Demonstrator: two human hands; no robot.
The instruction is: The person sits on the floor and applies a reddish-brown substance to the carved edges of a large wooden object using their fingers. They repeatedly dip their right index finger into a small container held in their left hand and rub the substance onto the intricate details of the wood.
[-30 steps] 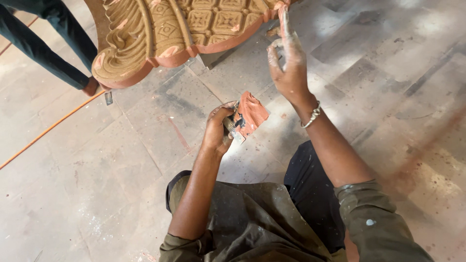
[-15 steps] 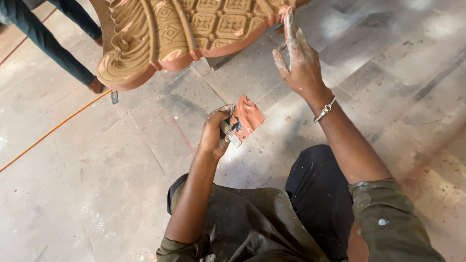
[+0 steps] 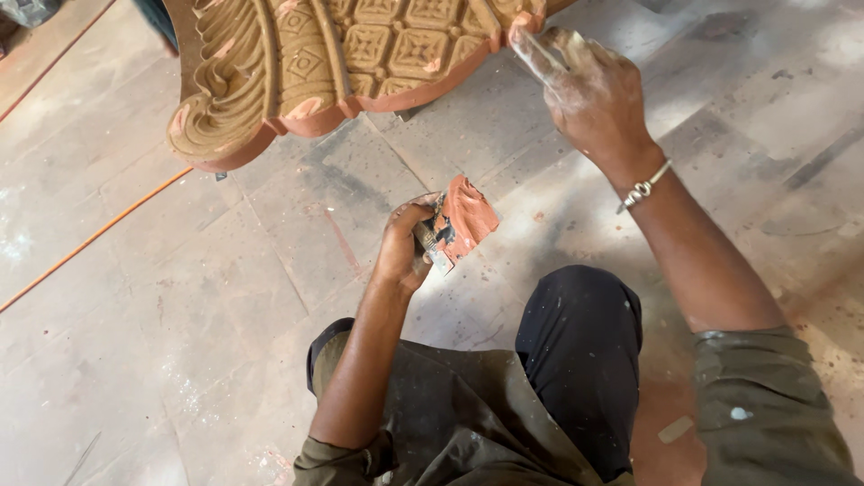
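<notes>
Left hand: your left hand (image 3: pixel 402 247) hangs low over the floor, fingers closed around a small flat board (image 3: pixel 454 225).
Board: it tilts up to the right, its top smeared with reddish putty (image 3: pixel 470 214).
Right hand: your right hand (image 3: pixel 589 90) is raised at the lower edge of the carved panel (image 3: pixel 360 54), fingers closed on a thin blade (image 3: pixel 538 52) whose tip touches that edge.
Panel: tan carved wood with scrolls on the left and a grid of squares, reddish patches along its rim; it stands above the floor at the top of the view.
Wrist: a metal bracelet (image 3: pixel 643 187) sits on your right wrist.
Floor: dusty stone slabs (image 3: pixel 180 315), with an orange cord (image 3: pixel 90 238) running across them at the left.
</notes>
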